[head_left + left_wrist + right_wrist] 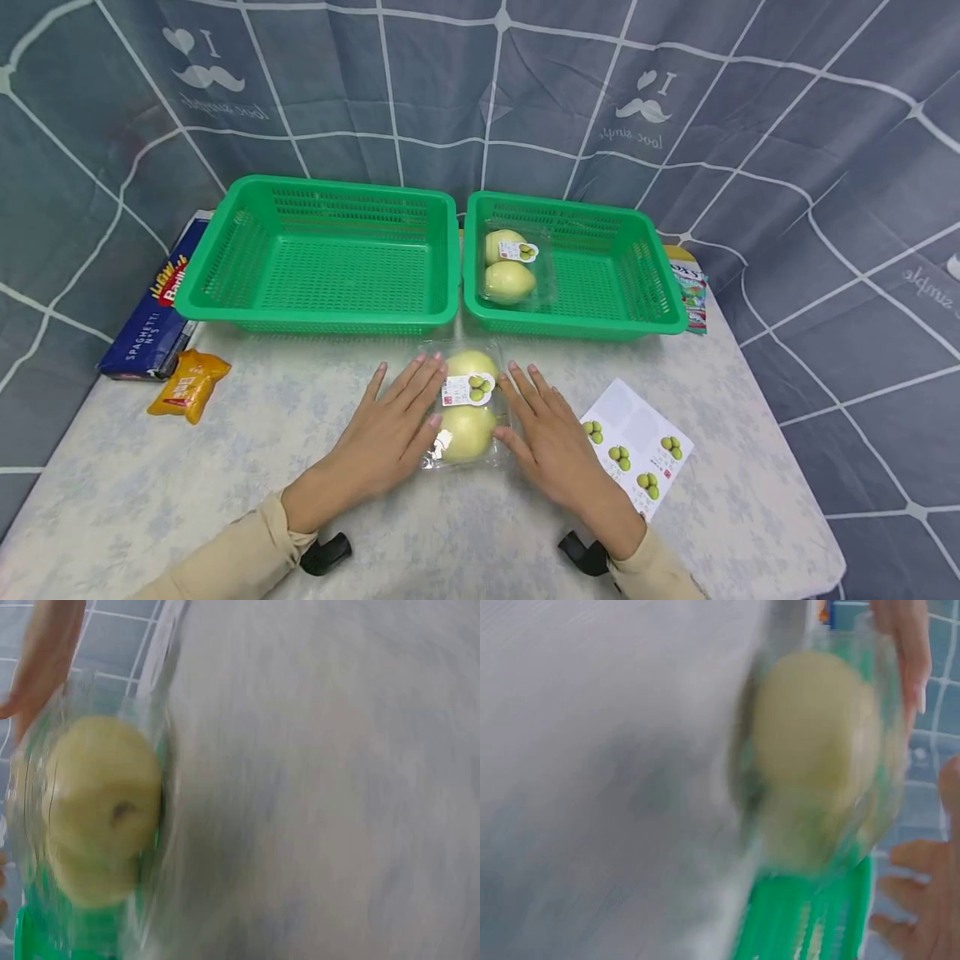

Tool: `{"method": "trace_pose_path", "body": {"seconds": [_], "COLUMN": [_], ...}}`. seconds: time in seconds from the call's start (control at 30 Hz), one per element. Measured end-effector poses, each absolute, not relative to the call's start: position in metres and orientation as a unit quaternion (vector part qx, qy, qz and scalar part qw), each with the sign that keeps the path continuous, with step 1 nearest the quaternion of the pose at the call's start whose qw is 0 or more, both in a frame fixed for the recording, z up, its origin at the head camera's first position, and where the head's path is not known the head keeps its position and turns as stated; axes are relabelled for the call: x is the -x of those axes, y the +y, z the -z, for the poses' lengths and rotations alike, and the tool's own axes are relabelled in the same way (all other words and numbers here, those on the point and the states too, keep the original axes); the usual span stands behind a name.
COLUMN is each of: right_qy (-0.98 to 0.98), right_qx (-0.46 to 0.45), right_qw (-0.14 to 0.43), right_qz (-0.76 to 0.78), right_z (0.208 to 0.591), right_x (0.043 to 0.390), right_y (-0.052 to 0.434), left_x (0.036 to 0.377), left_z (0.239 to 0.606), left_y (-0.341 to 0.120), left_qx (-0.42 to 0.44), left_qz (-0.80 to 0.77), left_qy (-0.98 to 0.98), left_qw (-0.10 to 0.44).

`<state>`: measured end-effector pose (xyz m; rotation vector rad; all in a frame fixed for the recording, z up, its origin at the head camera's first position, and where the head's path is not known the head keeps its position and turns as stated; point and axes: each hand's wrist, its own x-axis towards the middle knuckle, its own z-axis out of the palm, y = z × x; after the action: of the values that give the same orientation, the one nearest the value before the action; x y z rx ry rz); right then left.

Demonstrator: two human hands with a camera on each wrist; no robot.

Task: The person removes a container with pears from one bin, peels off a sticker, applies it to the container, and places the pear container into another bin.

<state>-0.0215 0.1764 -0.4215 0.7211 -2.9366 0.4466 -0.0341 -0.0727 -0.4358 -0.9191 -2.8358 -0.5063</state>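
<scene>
Pear pack [467, 408]: on table [150, 483], just before baskets [322, 250], long axis front to back. Left hand [393, 433], right hand [547, 437]: flat, fingers straight, flanking pack sides, equally near.

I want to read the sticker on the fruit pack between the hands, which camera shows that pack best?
The head view: the fruit pack lies sharp on the table between both hands, sticker on top. Both wrist views show it blurred, no sticker visible.
</scene>
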Motion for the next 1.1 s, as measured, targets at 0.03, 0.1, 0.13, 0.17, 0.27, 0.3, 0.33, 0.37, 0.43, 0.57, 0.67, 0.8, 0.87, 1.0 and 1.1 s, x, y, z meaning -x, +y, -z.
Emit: {"method": "trace_pose_path", "body": {"seconds": [0.03, 0.1, 0.13, 0.17, 0.27, 0.3, 0.33, 0.37, 0.43, 0.57, 0.67, 0.8, 0.87, 1.0, 1.1], "right_qy": [-0.955, -0.947, -0.946, -0.947, -0.960, -0.964, -0.967, -0.968, -0.964, -0.943, -0.935, -0.949, -0.953, -0.941, -0.898], "right_qx": [-0.251, -0.279, -0.286, -0.286, -0.248, -0.230, -0.213, -0.203, -0.202, -0.267, -0.294, -0.251, -0.223, -0.160, -0.101], "right_qw": [0.041, 0.030, 0.021, 0.013, 0.010, 0.012, 0.015, 0.022, 0.029, 0.017, -0.002, 0.012, 0.020, -0.015, -0.074], "right_qz": [-0.154, -0.153, -0.151, -0.148, -0.128, -0.133, -0.140, -0.148, -0.168, -0.198, -0.197, -0.191, -0.204, -0.296, -0.423], "right_z": [0.421, 0.424, 0.427, 0.429, 0.436, 0.436, 0.436, 0.436, 0.433, 0.426, 0.428, 0.433, 0.433, 0.432, 0.435], "right_x": [0.022, 0.023, 0.024, 0.024, 0.024, 0.023, 0.023, 0.023, 0.023, 0.024, 0.025, 0.025, 0.026, 0.028, 0.033], "right_y": [0.173, 0.164, 0.161, 0.160, 0.165, 0.169, 0.173, 0.176, 0.179, 0.168, 0.160, 0.170, 0.178, 0.186, 0.187], "left_x": [0.033, 0.032, 0.032, 0.032, 0.035, 0.036, 0.037, 0.038, 0.039, 0.034, 0.029, 0.032, 0.036, 0.039, 0.041], "left_z": [0.437, 0.440, 0.441, 0.442, 0.444, 0.443, 0.443, 0.442, 0.442, 0.439, 0.442, 0.446, 0.445, 0.448, 0.450], "left_y": [-0.072, -0.069, -0.069, -0.070, -0.079, -0.083, -0.088, -0.092, -0.096, -0.086, -0.075, -0.080, -0.088, -0.102, -0.104], "left_qx": [0.312, 0.335, 0.343, 0.346, 0.314, 0.295, 0.278, 0.263, 0.251, 0.288, 0.314, 0.287, 0.249, 0.163, 0.130], "left_qz": [0.170, 0.167, 0.163, 0.159, 0.153, 0.154, 0.159, 0.166, 0.179, 0.208, 0.210, 0.205, 0.227, 0.323, 0.415], "left_qy": [-0.933, -0.926, -0.924, -0.924, -0.936, -0.941, -0.945, -0.948, -0.948, -0.933, -0.926, -0.935, -0.940, -0.932, -0.900], "left_qw": [0.057, 0.049, 0.043, 0.040, 0.054, 0.060, 0.066, 0.072, 0.079, 0.049, 0.022, 0.046, 0.054, 0.021, -0.032]}}
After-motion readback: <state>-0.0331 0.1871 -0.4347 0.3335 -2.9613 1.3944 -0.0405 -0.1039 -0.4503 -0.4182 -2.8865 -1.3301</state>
